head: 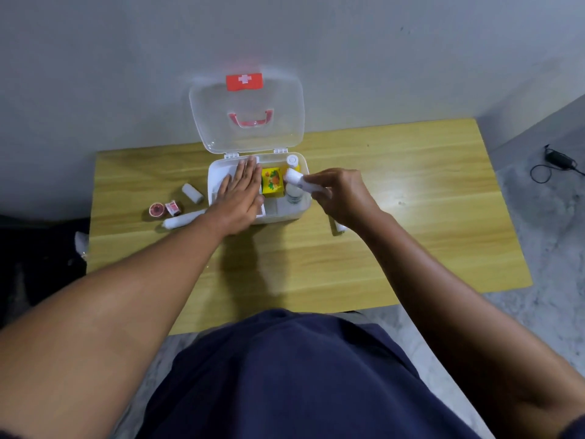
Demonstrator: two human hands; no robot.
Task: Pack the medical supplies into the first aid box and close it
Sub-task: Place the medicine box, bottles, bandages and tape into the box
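The white first aid box (303,208) stands open on the wooden table (411,198), its clear lid (205,122) with a red cross label upright against the wall. Inside lie a yellow carton (273,182) and a white bottle (294,195). My left hand (242,193) lies flat, fingers apart, over the box's left half. My right hand (340,194) holds a white bandage roll (296,179) over the box's right side. Left of the box lie another bandage roll (192,193), a long white roll (182,220), a red tape roll (156,211) and a small red-and-white packet (173,208).
A white item (339,227) lies on the table, partly hidden under my right wrist. A grey wall rises just behind the table. A black cable with an adapter (557,160) lies on the floor at the right. The table's right half is bare wood.
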